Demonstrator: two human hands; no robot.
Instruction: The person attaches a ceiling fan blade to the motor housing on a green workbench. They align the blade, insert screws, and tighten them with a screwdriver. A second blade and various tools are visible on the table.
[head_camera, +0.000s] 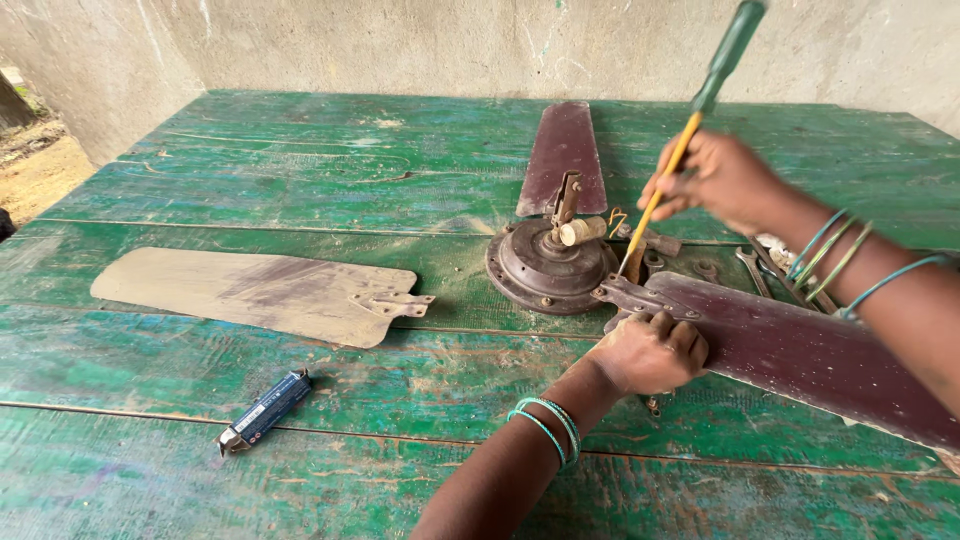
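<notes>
A green painted table (300, 180) of worn planks carries everything, with a grey wall (400, 40) behind it. No box, tray or other container shows on it; the parts lie loose on the wood.

The landmark is the fan motor (548, 265), a round brown housing near the table's middle. A dark maroon blade (820, 365) runs from the motor toward the right and near edge, its metal bracket (630, 295) meeting the motor's rim. A second maroon blade (563, 150) points away from the motor toward the wall. A third, pale blade (250, 290) lies apart to the left of the motor, detached, its bracket end turned toward the motor. Right of the motor, spanners (760, 265) and small bits of metal lie in a blurred heap, partly hidden by the right arm.

The left hand (650, 352) sits just in front of the motor, fingers curled over the near edge of the right-hand blade beside its bracket, pressing it down. The right hand (715, 180) hovers above and right of the motor, closed around a screwdriver (690, 130) with a green handle and yellow shaft; its tip comes down at the bracket, right against the motor's rim. Both wrists wear teal bangles.

A small blue packet (265, 410) lies well left of the motor, toward the near edge.
</notes>
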